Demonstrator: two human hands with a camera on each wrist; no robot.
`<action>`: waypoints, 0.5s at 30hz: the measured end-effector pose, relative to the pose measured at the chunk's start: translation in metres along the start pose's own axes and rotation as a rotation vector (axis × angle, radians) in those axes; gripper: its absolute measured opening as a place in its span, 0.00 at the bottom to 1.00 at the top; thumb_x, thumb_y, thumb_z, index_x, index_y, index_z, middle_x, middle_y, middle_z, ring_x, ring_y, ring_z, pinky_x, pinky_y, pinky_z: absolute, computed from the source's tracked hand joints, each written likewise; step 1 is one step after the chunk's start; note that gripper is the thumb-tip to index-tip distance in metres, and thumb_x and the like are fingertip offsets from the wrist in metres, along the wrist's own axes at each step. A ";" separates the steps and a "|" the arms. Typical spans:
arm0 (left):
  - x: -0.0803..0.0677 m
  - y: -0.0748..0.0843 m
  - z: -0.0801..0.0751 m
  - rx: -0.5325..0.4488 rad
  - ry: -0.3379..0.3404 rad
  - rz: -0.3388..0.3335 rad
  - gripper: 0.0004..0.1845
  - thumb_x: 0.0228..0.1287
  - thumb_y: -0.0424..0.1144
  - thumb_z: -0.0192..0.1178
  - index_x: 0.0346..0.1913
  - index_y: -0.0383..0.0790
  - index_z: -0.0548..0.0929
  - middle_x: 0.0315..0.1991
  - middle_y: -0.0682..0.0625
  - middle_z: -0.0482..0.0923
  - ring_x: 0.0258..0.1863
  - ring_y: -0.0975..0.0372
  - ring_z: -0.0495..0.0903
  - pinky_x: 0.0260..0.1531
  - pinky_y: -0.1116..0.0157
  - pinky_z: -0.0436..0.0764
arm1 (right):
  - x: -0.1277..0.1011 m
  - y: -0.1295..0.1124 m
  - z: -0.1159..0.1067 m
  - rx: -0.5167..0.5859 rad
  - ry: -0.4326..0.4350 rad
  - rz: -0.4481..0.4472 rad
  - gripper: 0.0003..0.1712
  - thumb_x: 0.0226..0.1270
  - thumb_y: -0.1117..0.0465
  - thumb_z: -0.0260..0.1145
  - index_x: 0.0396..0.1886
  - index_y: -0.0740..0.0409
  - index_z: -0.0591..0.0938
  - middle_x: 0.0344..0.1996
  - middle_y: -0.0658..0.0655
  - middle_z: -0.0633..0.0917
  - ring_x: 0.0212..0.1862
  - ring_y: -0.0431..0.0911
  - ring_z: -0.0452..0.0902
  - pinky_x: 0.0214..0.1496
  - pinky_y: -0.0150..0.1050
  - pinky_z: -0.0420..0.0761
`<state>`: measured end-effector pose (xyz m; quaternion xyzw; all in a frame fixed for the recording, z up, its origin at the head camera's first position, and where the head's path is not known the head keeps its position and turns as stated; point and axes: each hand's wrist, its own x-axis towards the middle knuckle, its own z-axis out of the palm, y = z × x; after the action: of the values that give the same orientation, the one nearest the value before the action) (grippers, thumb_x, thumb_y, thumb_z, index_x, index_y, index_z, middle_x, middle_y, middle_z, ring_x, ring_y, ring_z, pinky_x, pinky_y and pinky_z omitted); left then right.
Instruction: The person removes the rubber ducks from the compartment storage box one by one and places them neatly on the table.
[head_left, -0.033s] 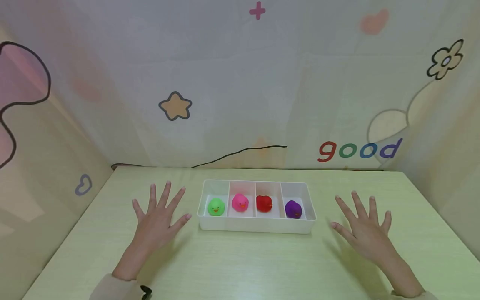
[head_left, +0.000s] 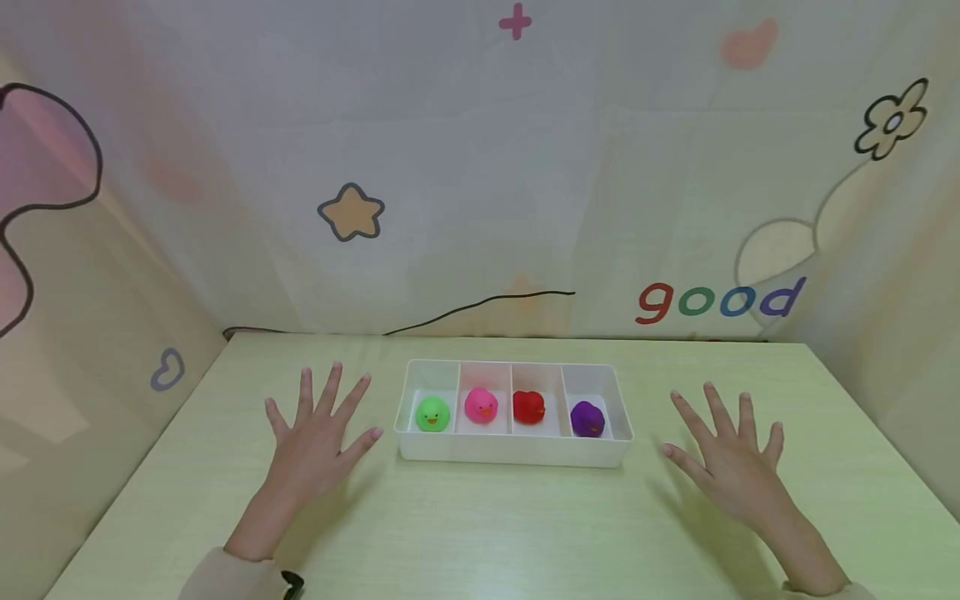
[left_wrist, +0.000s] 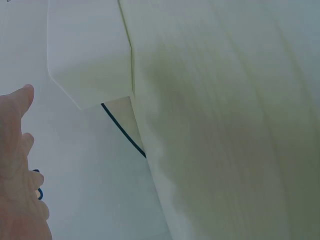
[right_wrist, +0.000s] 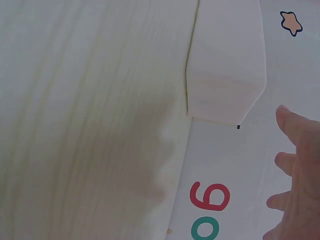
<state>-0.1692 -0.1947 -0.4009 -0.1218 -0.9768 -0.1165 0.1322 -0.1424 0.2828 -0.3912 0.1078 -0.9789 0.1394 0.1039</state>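
Our left hand (head_left: 315, 446) and right hand (head_left: 731, 462) lie flat on the worktop (head_left: 480, 533), fingers spread, each grip released and holding nothing, one on either side of the tray (head_left: 513, 450). Inside the tray, each in its own compartment, sit four small ducks: green duck (head_left: 432, 413) nearest our left hand, then pink duck (head_left: 480, 405), red duck (head_left: 528, 407), and purple duck (head_left: 587, 418) nearest our right. We judge them light, soft and squeezable, a little smooth, hardly fragile; a gentle pinch across the body from above should lift one clear of the tray's dividers.
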 end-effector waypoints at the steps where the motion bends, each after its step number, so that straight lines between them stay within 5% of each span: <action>1: 0.000 0.000 0.000 0.000 -0.002 -0.001 0.36 0.62 0.65 0.43 0.71 0.58 0.50 0.72 0.43 0.40 0.68 0.44 0.26 0.50 0.29 0.30 | 0.001 0.000 0.000 0.002 -0.001 -0.002 0.38 0.67 0.41 0.51 0.72 0.42 0.48 0.68 0.71 0.46 0.65 0.72 0.23 0.51 0.75 0.25; 15: 0.001 0.004 -0.004 -0.076 -0.025 -0.005 0.37 0.62 0.64 0.44 0.71 0.58 0.49 0.72 0.43 0.38 0.68 0.45 0.25 0.51 0.29 0.30 | 0.009 -0.005 -0.004 0.132 -0.016 -0.008 0.39 0.67 0.44 0.51 0.72 0.45 0.46 0.69 0.70 0.42 0.66 0.71 0.22 0.51 0.73 0.21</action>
<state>-0.1679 -0.1922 -0.3961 -0.1257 -0.9736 -0.1523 0.1148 -0.1495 0.2777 -0.3843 0.1194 -0.9679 0.2023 0.0891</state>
